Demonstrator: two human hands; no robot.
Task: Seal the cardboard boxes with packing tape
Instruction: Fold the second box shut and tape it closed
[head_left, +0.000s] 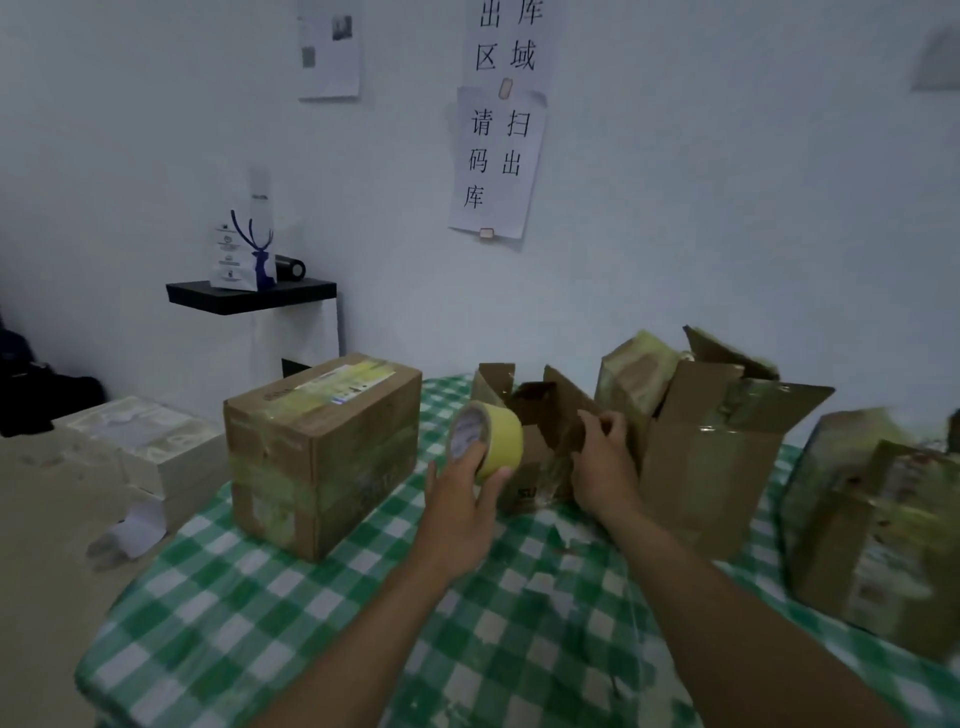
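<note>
The small open box (540, 441) stands on the checked tablecloth (291, 597) right under the person's hands, its flaps up and splayed. The right hand (605, 462) pinches one raised flap between thumb and fingers. The left hand (462, 499) is curled round the yellow tape roll (485, 441), holding it up just left of that box, thumb on the roll's face and fingers on its rim.

To my eye the step is closing the flaps before any tape goes on. It would go best if the held flap is folded flat, its partners are brought down to meet at the seam, and the tape is started well over one side so it grips both halves.

Left of the tape hand sits a closed box (322, 452), already banded with tape, close enough to catch the roll on a wide swing. Right of the flap hand a taller open box (711, 457) nearly touches the small one, and further right another taped box (878, 545) sits near the table's edge. The clearest room lies toward the person, on bare cloth between the forearms.
</note>
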